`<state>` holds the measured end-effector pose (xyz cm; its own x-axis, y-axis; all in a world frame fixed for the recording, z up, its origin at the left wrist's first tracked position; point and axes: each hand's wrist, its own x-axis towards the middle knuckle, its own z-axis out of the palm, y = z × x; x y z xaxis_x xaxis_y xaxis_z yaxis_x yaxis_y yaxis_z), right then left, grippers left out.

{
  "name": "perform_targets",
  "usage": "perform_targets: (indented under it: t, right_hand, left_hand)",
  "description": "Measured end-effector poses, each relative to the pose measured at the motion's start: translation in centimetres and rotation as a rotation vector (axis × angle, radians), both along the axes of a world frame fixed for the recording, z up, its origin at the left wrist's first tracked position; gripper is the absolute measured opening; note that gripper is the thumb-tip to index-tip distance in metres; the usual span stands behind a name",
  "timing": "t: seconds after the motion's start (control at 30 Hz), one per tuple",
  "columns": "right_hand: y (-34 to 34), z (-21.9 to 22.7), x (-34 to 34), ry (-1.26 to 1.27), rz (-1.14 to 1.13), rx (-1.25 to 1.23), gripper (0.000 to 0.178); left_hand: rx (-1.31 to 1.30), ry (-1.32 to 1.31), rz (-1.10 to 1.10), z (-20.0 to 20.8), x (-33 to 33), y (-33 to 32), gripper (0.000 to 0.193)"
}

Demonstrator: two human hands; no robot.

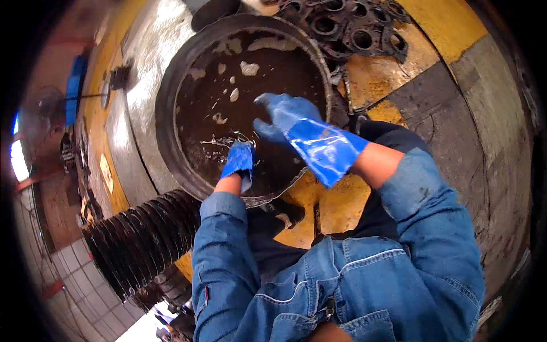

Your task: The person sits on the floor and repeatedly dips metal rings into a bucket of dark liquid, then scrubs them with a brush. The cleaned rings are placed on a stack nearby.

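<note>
A wide round metal tub [166, 114] holds dark brown liquid [256, 85] with patches of pale foam. My left hand [240, 158], in a blue rubber glove, dips into the liquid near the tub's near side. Its fingers are below the surface and hidden, and ripples spread around it. Over the liquid, to the right, hovers my right hand [284, 117] in a matching long-cuffed glove. The thumb stands apart from the fingers, and I see nothing in that hand. Whatever lies under the liquid cannot be made out.
Dark, greasy metal plates with round holes [362, 39] are heaped beyond the tub at the far right. Left of my left arm lies a row of black, ring-edged discs [142, 242]. Worn yellow and grey flooring [421, 108] surrounds the tub. A blue object [74, 88] stands far left.
</note>
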<state>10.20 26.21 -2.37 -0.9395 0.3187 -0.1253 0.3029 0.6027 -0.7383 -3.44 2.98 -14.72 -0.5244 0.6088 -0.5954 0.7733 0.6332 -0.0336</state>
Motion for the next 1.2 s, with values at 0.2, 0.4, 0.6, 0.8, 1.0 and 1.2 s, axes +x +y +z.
perform_targets:
  t: [0.2, 0.4, 0.6, 0.8, 1.0, 1.2]
  right_hand:
    - [0.0, 0.8, -0.1, 0.019, 0.039, -0.119, 0.05]
    - [0.0, 0.8, -0.2, 0.09, 0.032, -0.156, 0.047]
    - [1.3, 1.0, -1.1, 0.186, 0.044, -0.487, 0.04]
    - [1.1, 1.3, -1.9, 0.208, 0.166, -1.683, 0.027]
    - [-1.7, 0.0, -2.3, 0.172, 0.041, -0.113, 0.03]
    - [10.2, 3.9, 1.2, 0.701, -0.209, -0.462, 0.037]
  left_hand:
    - [0.468, -0.201, 0.121, 0.4, 4.6, 0.3, 0.046]
    - [0.213, -0.133, 0.25, 5.1, 4.6, 2.6, 0.042]
    - [0.446, -0.09, 0.51, 17.3, 4.6, 3.6, 0.037]
    - [1.089, -0.6, 0.863, 20.4, -0.9, -0.2, 0.035]
    - [0.429, 0.018, 0.609, 11.9, 0.3, -2.3, 0.037]
    - [0.63, 0.034, 0.579, 12.5, 6.9, 0.5, 0.04]
